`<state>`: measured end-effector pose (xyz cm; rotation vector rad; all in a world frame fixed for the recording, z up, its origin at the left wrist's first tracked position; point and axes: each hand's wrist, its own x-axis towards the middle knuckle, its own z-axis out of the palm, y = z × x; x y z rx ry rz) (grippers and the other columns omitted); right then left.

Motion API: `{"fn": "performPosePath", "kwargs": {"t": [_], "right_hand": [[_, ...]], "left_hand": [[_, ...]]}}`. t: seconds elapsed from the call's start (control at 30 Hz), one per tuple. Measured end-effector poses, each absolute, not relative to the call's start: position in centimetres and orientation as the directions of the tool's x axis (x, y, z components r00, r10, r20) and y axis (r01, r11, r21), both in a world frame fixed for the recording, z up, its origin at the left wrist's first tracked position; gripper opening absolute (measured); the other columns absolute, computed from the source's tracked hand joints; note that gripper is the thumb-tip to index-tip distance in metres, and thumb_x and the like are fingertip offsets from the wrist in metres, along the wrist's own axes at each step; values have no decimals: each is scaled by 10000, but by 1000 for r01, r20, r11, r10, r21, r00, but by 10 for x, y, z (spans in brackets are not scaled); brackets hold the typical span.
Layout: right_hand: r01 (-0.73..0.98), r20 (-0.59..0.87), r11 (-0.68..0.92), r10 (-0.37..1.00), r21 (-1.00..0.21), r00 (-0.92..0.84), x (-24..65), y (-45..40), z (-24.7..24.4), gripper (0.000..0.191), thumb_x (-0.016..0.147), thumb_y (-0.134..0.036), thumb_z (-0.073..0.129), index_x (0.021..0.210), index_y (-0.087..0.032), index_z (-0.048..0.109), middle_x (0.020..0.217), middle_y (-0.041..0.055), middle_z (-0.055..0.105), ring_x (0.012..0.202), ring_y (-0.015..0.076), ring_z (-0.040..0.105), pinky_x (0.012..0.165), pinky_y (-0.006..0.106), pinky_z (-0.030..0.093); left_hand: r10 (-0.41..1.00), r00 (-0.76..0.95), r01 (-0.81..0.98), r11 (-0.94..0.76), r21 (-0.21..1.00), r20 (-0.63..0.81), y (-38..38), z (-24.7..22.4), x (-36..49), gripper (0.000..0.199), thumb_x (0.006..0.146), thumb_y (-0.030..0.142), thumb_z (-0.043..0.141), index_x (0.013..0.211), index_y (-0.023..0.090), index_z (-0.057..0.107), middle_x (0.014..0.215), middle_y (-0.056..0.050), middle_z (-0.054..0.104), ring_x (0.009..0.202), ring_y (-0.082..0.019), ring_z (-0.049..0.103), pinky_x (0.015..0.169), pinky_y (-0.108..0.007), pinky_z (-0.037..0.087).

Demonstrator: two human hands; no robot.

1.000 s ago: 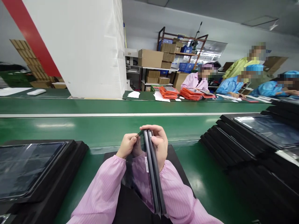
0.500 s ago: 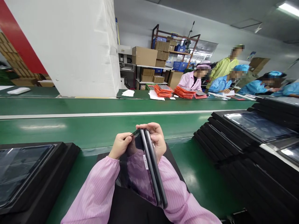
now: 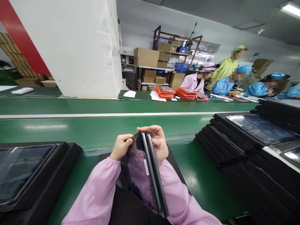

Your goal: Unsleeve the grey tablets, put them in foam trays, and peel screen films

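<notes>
Two flat dark tablet-like devices (image 3: 153,175) stand on edge side by side above a black foam sheet (image 3: 131,206). My right hand (image 3: 159,143) is wrapped round their top right side, with fingers across the upper edges. At the upper left, my left hand (image 3: 122,146) pinches a clear film (image 3: 131,168) that spreads along the left device's glossy face. A small white label (image 3: 146,167) shows near that device's edge. Both hands are closed.
Black foam sheets with a glossy panel (image 3: 23,168) lie at left. Tall stacks of foam and panels (image 3: 260,128) stand at right. Across the green belt (image 3: 93,125) are orange stacks (image 3: 186,93) and several people (image 3: 222,84).
The devices and both hands sit slightly lower in view, and the scene has shifted a little to the right. The grip on the devices and film looks the same.
</notes>
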<state>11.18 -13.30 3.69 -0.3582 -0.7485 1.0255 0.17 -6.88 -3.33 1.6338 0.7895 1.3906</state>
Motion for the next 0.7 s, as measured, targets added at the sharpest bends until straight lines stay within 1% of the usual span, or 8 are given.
{"fn": "performPosePath", "kwargs": {"t": [0.1,0.27,0.4,0.57,0.7], "right_hand": [[-640,399,503,861,-581,314,109,-139,41,297,578,-202,473,790,-216,680,745,22,771,760,230,725,713,359,537],[-604,389,511,859,-612,334,109,-142,44,287,554,-222,472,771,-221,660,700,20,759,746,253,735,703,381,550],[-628,394,501,863,-595,315,112,-136,40,291,568,-219,484,789,-219,674,723,21,768,771,245,742,726,370,550],[-609,404,514,856,-604,322,114,-130,34,299,607,-224,459,836,-220,652,762,30,770,814,261,736,752,399,542],[-631,398,505,860,-588,318,114,-127,33,297,629,-214,461,849,-211,660,774,32,772,822,252,729,769,389,530]], "left_hand": [[857,202,-48,-474,879,473,-72,-31,0,724,657,875,531,479,174,491,445,16,387,459,-108,324,471,-265,290],[854,210,-36,-480,877,476,-75,-28,0,734,646,889,520,472,176,492,428,22,364,449,-107,310,462,-266,286],[862,198,-28,-470,882,466,-73,-29,2,727,649,881,528,473,177,486,440,17,389,453,-107,322,463,-261,293],[877,174,-16,-452,892,448,-71,-31,4,721,636,881,538,476,180,482,454,8,431,473,-117,342,476,-264,307],[887,156,-9,-439,898,435,-71,-30,5,719,625,881,548,464,186,457,446,9,422,474,-117,334,479,-266,307]]}}
